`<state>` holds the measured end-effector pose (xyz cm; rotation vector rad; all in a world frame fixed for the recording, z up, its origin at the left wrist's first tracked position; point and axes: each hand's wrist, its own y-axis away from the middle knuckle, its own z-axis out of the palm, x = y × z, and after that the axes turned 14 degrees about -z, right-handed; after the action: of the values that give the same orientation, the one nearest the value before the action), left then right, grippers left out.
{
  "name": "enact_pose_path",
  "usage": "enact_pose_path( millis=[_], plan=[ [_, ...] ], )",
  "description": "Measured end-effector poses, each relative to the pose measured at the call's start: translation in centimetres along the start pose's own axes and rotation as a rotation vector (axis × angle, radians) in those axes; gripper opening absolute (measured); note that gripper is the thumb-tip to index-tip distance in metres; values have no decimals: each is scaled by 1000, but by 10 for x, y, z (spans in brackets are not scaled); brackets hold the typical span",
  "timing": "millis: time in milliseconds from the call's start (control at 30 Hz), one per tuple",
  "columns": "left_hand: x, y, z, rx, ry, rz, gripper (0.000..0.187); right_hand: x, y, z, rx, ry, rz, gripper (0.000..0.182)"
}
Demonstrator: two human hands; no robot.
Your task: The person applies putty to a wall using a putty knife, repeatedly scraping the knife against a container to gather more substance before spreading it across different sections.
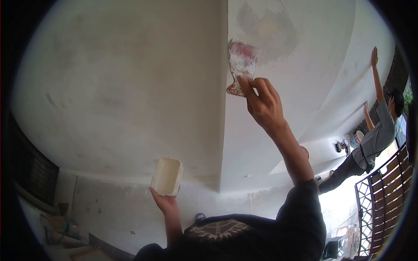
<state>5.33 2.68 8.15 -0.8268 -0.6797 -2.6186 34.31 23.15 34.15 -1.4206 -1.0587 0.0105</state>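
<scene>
White plaster covered the broad, red-stained putty knife blade (242, 65); right hand (262, 103) was closed around its handle, arm raised, blade pressed flat against the white ceiling (130, 87) just right of the vertical ceiling edge (225, 113). Grey damp patch (265, 28) sat just above and to the right of the blade, touching or nearly so, can't tell which.

Left hand (165, 201) gripped a cream rectangular plastic tub (167, 176) from below, fingers cupped under its base, open side facing the ceiling. Tub was held lower and left of the knife, well apart from it.

Dark sleeve (302, 213) covered the right arm up to mid-forearm.

1 other person (370, 143) in a grey shirt stood at far right, both arms up, 1 hand flat on the ceiling, well apart from the knife. Brown metal gate (383, 182) stood beside that person. Clutter (61, 226) lay on the floor at lower left, too blurred to identify.
</scene>
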Motion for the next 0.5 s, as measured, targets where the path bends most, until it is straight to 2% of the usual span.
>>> enact_pose_path(
  millis=[67,200,267,333,367,433,500],
  plan=[
    [1,-5,10,19,12,-1,66,-8,12,1,-91,-94,24,43],
    [2,-4,7,-3,-5,0,65,-10,0,-32,-55,-130,84,46],
    [3,-6,6,-19,-23,1,65,2,-20,-52,89,-223,239,39],
    [4,-4,10,-4,-23,-3,65,22,-39,-60,262,-214,350,18],
    [4,-2,12,-4,-29,-7,65,35,-35,-59,307,-384,502,8],
    [5,5,15,-9,8,-5,60,46,-47,-59,495,-684,785,16],
    [3,6,12,-24,21,-4,60,66,-42,-55,523,-746,813,19]
  ],
)
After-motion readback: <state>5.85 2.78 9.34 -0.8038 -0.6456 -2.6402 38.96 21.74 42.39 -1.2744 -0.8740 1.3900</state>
